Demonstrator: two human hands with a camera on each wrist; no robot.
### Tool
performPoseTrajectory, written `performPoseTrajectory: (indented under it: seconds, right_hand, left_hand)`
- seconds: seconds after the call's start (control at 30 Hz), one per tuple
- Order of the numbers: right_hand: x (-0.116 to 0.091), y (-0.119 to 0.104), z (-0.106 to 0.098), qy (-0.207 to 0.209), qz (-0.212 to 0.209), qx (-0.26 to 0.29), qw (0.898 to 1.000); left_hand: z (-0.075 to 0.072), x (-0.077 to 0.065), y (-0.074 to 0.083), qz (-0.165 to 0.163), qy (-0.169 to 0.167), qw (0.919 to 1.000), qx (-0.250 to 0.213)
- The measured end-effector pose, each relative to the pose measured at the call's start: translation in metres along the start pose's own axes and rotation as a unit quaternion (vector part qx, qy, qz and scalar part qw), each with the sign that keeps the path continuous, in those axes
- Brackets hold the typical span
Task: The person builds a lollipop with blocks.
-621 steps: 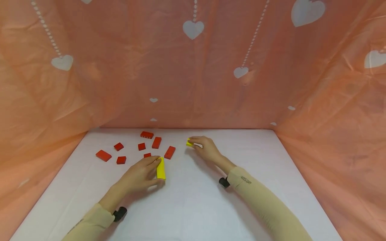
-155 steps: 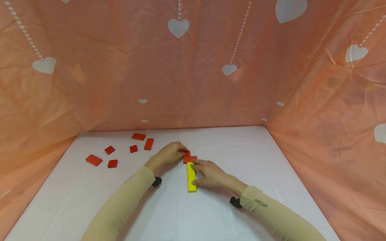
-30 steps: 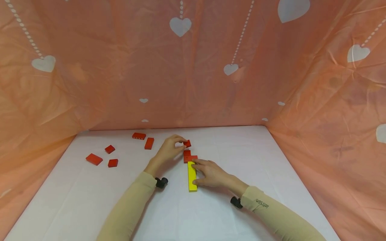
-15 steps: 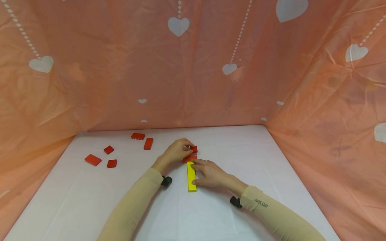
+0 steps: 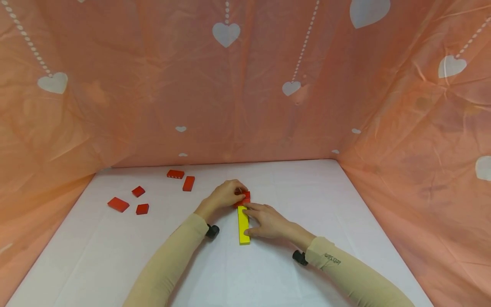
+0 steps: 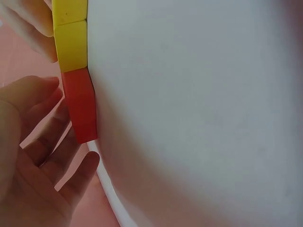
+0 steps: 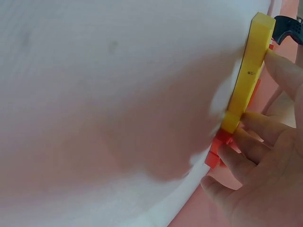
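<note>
In the head view, my left hand [image 5: 225, 196] is at the far end of a short row of blocks, thumb and finger pinching a small red block [image 5: 247, 193]. It sits against another red block [image 5: 246, 200], mostly covered by the fingers. Yellow blocks [image 5: 243, 226] continue the row toward me; the left wrist view shows a seam between yellow pieces [image 6: 71, 45] before the red [image 6: 80, 101]. My right hand [image 5: 268, 221] rests along the right side of the yellow part, thumb and fingertips touching it. In the right wrist view its fingers lie spread and fairly straight beside the long yellow block [image 7: 251, 66].
Several loose red blocks lie at the left of the white table [image 5: 307, 204]: a dotted one [image 5: 175, 174], an oblong one [image 5: 189, 183], another oblong [image 5: 118, 204] and small ones [image 5: 142, 209]. A pink curtain with hearts [image 5: 245, 106] encloses the back and sides.
My left hand has brought a small red block from beyond the row rightward and toward me, against the other red pieces. The right hand has kept its place on the yellow blocks.
</note>
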State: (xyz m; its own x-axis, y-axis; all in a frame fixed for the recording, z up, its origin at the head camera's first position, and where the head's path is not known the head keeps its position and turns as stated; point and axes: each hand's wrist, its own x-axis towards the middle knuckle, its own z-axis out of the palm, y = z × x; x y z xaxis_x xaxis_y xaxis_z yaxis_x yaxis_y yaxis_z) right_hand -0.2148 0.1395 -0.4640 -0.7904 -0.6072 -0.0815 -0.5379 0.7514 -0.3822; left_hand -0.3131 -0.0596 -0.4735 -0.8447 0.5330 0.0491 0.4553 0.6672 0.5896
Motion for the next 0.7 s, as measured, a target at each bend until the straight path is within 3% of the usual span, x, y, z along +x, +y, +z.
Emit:
performPoseTrajectory:
  seconds: [0.33,0.7]
  right_hand:
    - [-0.0003,-0.002,-0.0008,0.0,0.003,0.001,1.0]
    - [-0.0009,-0.0024,-0.0018,-0.003,0.0,0.003,1.0]
  left_hand:
    - [-0.003,0.003,0.0025,-0.005,0.016,0.9995,0.025]
    - [-0.0026,0.0053,0.0058,-0.015,-0.028,0.999,0.031]
